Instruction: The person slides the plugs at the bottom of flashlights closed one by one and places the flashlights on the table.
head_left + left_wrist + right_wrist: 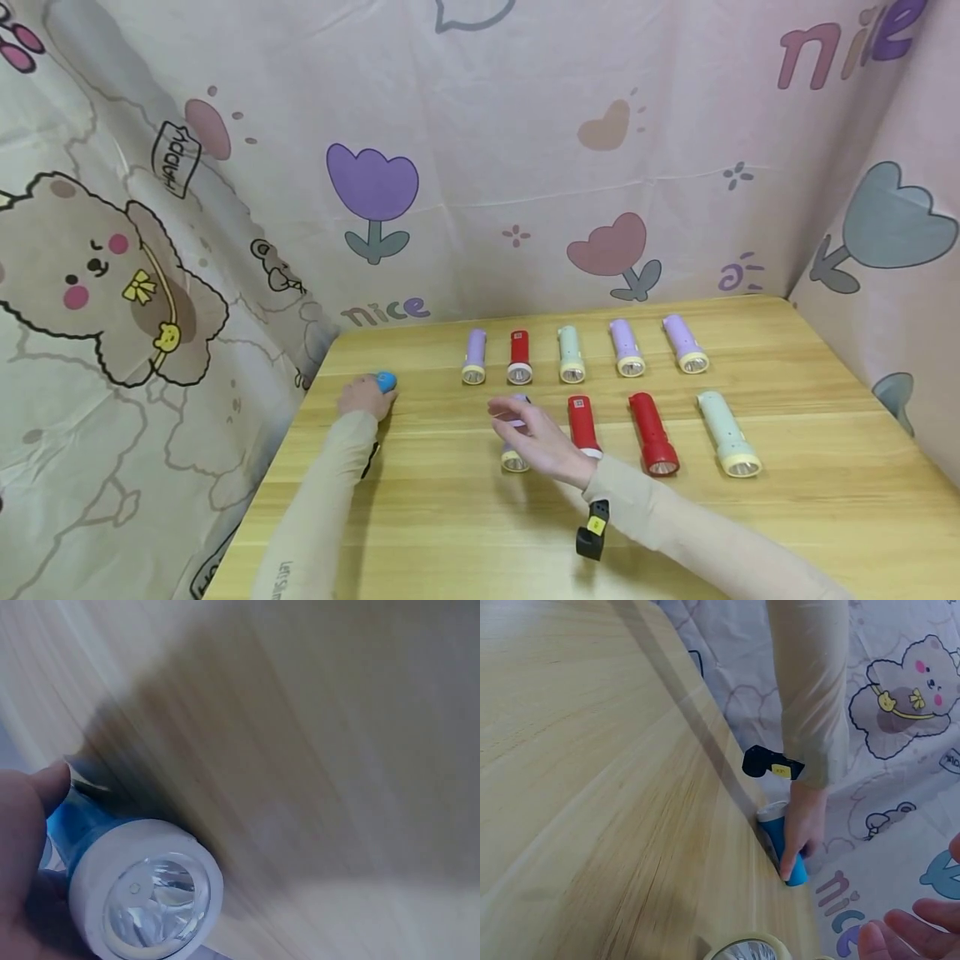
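At the table's left side my left hand (363, 397) grips a blue flashlight (386, 382), its fingers and thumb around the barrel. The left wrist view shows that flashlight's white head and clear lens (146, 889) close up, low over the wood. From the right wrist view, the blue flashlight (775, 832) lies along the table's edge under the left hand (806, 821). My right hand (542, 440) hovers with relaxed fingers above a purple flashlight (515, 460), partly covering it, and holds nothing. A cream-rimmed flashlight lens (748, 949) shows below in the right wrist view.
A back row has purple (476, 350), red (519, 354), mint (570, 350) and two more purple flashlights (624, 343). Right of my right hand lie two red flashlights (651, 425) and a mint flashlight (723, 425). A printed curtain (480, 250) surrounds the wooden table (450, 533).
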`<state>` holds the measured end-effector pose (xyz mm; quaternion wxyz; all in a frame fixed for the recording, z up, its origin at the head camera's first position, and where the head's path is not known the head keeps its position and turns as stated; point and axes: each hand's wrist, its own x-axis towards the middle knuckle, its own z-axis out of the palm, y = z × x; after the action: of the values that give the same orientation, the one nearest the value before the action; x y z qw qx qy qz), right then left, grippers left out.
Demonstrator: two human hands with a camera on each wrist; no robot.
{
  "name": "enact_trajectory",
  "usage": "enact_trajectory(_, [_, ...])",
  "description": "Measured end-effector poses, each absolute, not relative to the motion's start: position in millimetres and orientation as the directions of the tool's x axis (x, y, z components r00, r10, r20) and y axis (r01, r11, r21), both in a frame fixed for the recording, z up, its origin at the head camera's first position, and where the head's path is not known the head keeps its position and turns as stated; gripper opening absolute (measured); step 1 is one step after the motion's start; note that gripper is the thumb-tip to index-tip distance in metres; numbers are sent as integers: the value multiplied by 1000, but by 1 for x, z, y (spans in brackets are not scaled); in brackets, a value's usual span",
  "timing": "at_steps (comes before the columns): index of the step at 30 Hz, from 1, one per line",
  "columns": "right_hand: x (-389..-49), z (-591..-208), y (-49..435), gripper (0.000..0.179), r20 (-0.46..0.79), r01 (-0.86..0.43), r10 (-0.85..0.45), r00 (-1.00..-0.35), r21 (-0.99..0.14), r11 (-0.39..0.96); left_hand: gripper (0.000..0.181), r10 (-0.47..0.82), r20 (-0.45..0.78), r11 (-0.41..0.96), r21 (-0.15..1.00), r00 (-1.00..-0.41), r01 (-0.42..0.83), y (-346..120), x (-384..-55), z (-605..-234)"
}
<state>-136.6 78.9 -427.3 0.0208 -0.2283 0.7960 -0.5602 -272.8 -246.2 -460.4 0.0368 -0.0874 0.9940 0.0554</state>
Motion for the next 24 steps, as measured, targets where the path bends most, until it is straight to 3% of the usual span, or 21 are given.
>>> enact_trajectory(10, [-135, -429, 82, 41, 198, -325, -399, -895, -904, 279, 67, -48, -127, 974, 215, -991, -75, -249, -271, -463])
enact_trajectory(24, [-135, -430, 91, 39, 159, -312, -429, -889, -897, 313, 61, 28, -310, 957, 282, -950, -63, -242, -255, -441])
